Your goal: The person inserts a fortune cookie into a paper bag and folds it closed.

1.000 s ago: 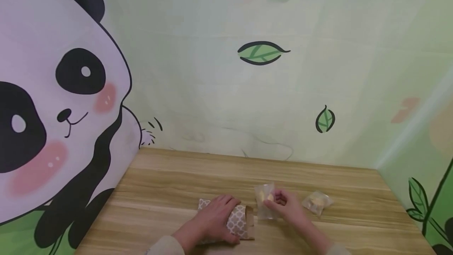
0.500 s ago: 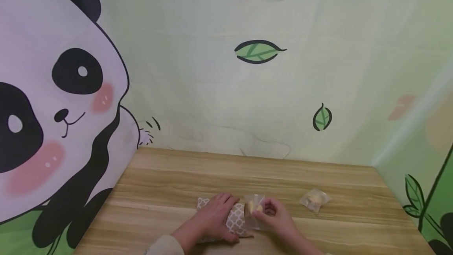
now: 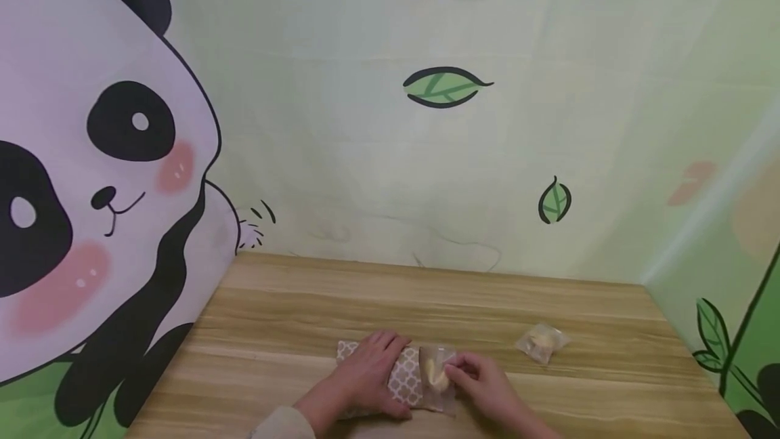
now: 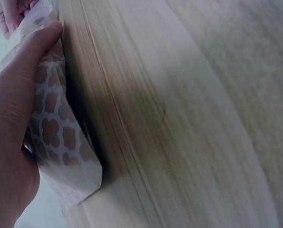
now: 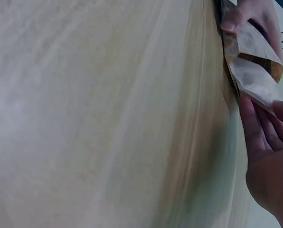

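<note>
A patterned brown paper bag (image 3: pixel 406 378) lies on its side on the wooden table, its mouth facing right. My left hand (image 3: pixel 369 374) grips it across the top, with the thumb along the near side, as the left wrist view also shows. In my right hand (image 3: pixel 484 385), thumb and fingers pinch a clear plastic packet (image 3: pixel 437 378) with pale yellow pieces inside. The packet's left end is at the bag's mouth; in the right wrist view the packet (image 5: pixel 255 80) lies partly inside the opening.
A second clear packet (image 3: pixel 542 343) with yellowish contents lies on the table (image 3: pixel 292 303) to the right, beyond my right hand. A panda-printed backdrop (image 3: pixel 341 154) rises behind the table's far edge.
My right hand has moved the packet left and nearer, from beside the bag to its mouth. My left hand has stayed on the bag.
</note>
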Demonstrator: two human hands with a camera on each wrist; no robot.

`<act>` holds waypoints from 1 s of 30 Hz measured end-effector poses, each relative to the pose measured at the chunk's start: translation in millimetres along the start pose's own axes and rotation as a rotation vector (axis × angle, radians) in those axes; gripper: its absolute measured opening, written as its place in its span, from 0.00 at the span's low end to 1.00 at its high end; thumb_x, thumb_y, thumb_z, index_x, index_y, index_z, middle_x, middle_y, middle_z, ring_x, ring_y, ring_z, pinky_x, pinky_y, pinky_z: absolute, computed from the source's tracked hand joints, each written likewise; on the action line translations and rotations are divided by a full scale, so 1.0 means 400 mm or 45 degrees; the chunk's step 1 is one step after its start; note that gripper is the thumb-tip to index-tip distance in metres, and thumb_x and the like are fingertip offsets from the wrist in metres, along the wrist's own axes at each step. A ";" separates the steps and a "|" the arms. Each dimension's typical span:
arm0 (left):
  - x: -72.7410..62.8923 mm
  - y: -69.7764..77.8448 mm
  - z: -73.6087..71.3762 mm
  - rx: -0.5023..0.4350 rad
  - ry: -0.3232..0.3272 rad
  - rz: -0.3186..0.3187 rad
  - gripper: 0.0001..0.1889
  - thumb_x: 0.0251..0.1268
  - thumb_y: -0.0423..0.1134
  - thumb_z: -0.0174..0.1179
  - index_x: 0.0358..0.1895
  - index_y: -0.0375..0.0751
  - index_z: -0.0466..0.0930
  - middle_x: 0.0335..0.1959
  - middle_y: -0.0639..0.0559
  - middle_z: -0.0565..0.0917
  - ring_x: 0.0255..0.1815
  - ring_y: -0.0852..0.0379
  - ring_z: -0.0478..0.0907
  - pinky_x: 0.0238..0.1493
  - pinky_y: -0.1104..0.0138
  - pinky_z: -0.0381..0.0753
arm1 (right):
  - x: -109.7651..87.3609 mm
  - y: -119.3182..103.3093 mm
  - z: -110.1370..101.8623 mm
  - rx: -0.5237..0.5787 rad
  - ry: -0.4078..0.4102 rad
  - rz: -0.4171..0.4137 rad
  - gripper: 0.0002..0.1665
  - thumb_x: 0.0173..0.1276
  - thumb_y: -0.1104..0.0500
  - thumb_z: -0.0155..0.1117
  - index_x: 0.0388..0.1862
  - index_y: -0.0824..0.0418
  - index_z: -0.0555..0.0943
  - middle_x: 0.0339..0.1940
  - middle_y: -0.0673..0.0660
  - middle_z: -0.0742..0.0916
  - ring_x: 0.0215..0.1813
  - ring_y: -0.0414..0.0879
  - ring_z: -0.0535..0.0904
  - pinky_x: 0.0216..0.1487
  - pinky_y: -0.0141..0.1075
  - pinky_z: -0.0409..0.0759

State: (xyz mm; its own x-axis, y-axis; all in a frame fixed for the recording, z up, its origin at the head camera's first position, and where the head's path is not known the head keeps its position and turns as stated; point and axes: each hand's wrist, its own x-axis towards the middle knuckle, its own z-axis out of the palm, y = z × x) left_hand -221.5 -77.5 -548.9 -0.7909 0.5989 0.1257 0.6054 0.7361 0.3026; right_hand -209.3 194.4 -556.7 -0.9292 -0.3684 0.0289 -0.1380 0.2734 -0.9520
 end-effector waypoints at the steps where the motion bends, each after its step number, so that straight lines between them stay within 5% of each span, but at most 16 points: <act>1: -0.001 -0.001 0.000 0.007 0.005 0.005 0.59 0.39 0.69 0.81 0.75 0.44 0.69 0.66 0.53 0.76 0.70 0.53 0.72 0.77 0.55 0.72 | 0.002 -0.001 -0.002 0.019 -0.023 0.010 0.10 0.79 0.65 0.64 0.46 0.75 0.84 0.40 0.62 0.90 0.38 0.37 0.86 0.41 0.34 0.90; 7: -0.009 -0.006 -0.002 0.004 0.025 0.013 0.59 0.40 0.71 0.81 0.76 0.42 0.69 0.66 0.51 0.76 0.69 0.50 0.73 0.76 0.53 0.73 | 0.018 -0.013 -0.013 0.055 -0.130 0.069 0.11 0.79 0.66 0.63 0.47 0.77 0.84 0.35 0.61 0.90 0.34 0.47 0.89 0.38 0.39 0.92; 15: -0.009 -0.007 0.005 0.037 0.029 0.028 0.60 0.40 0.74 0.79 0.76 0.44 0.68 0.66 0.51 0.76 0.70 0.50 0.72 0.77 0.52 0.72 | 0.033 -0.019 -0.020 0.018 -0.223 0.055 0.11 0.80 0.65 0.63 0.42 0.74 0.85 0.30 0.60 0.89 0.31 0.43 0.87 0.34 0.37 0.91; 30: -0.008 0.000 0.008 0.050 0.008 0.033 0.59 0.42 0.76 0.76 0.76 0.45 0.69 0.65 0.50 0.76 0.69 0.50 0.71 0.75 0.53 0.74 | 0.062 -0.020 0.008 0.097 -0.135 0.041 0.14 0.71 0.70 0.71 0.50 0.80 0.82 0.37 0.66 0.91 0.34 0.44 0.89 0.38 0.38 0.92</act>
State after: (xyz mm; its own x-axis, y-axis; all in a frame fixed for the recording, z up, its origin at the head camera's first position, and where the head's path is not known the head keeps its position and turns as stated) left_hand -218.6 -78.6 -552.5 -0.7754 0.6159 0.1393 0.6287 0.7323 0.2618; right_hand -229.9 180.2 -549.2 -0.8908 -0.4534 -0.0308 -0.0782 0.2196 -0.9724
